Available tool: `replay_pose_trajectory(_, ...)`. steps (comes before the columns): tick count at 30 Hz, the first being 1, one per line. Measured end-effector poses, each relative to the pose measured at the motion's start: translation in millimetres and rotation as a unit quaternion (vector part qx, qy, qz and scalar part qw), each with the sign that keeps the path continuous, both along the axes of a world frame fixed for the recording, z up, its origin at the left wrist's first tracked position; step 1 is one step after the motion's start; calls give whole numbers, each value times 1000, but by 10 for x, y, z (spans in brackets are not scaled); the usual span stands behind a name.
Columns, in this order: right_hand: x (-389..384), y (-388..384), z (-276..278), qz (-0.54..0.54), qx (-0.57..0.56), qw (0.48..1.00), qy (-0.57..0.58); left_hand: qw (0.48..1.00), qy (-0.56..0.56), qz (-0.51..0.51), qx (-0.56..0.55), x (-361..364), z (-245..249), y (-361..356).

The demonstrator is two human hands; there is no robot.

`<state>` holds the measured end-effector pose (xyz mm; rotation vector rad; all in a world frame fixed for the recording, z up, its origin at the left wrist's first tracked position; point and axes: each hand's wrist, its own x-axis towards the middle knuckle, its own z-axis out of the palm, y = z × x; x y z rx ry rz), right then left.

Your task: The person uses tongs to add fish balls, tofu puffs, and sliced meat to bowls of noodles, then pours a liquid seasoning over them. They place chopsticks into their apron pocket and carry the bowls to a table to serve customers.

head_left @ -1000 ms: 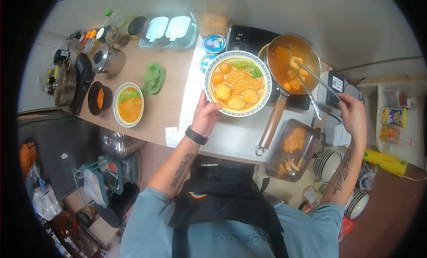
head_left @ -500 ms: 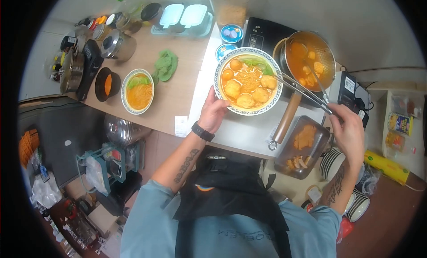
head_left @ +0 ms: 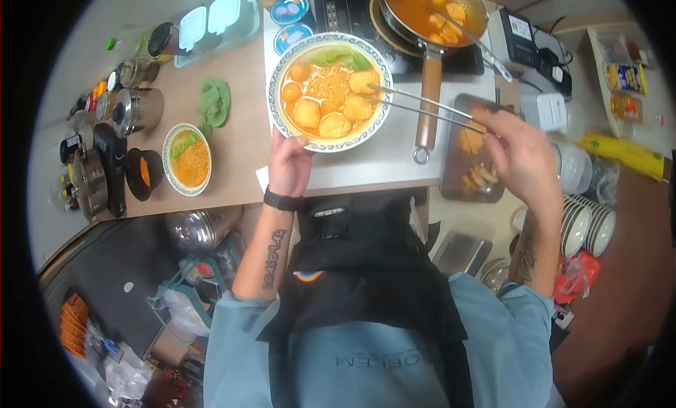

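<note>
My left hand [head_left: 290,165] grips the near lower rim of a patterned bowl [head_left: 276,112], thumb over the edge. Inside the bowl are noodles [head_left: 328,84] in orange broth, green lettuce [head_left: 338,57], round balls along the left side and several puffy fried pieces. My right hand [head_left: 520,149] is closed around slim metal tongs [head_left: 440,111], whose tips touch a fried piece [head_left: 362,82] at the bowl's right side. The pan [head_left: 479,7] of orange broth with more pieces stands beyond, on the stove, a ladle [head_left: 479,45] resting in it.
A second noodle bowl [head_left: 168,168] stands left, beside a black bowl [head_left: 143,190] and a green bag [head_left: 213,102]. The pan's wooden handle [head_left: 429,105] points towards me. To its right lies a metal tray [head_left: 461,165] with food pieces. Pots and jars line the left edge.
The view has shifted right and tilted down. The tong tips have moved from the bowl's right rim inwards to a fried piece. My left hand keeps hold of the bowl.
</note>
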<state>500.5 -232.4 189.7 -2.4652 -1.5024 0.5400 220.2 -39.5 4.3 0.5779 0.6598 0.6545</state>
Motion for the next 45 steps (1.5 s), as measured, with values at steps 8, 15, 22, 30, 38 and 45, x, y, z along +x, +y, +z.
replay_pose_trajectory(8, -208, -737, -5, -211, 187, 950, 132, 999, -7, -24, 26, -254, 40, 94)
replay_pose_trajectory(15, -948, -1347, -366, -401, 273, 844, 230, 998, -3, -65, 9, -675, 13, 229)
replay_pose_trajectory(22, -1564, -1551, -538, -474, 250, 806, 251, 994, 17, -109, 9, -1016, -137, 261)
replay_pose_trajectory(30, -1850, -1667, -531, -498, 236, 800, 237, 988, 19, -153, -10, -1192, -322, 220)
replay_pose_trajectory(38, -1891, -1654, -458, -507, 243, 799, 212, 987, 39, -154, -37, -1238, -548, 145)
replay_pose_trajectory(45, -1654, -1830, -783, -470, 227, 828, 203, 989, 2, -137, -49, -998, -616, 24)
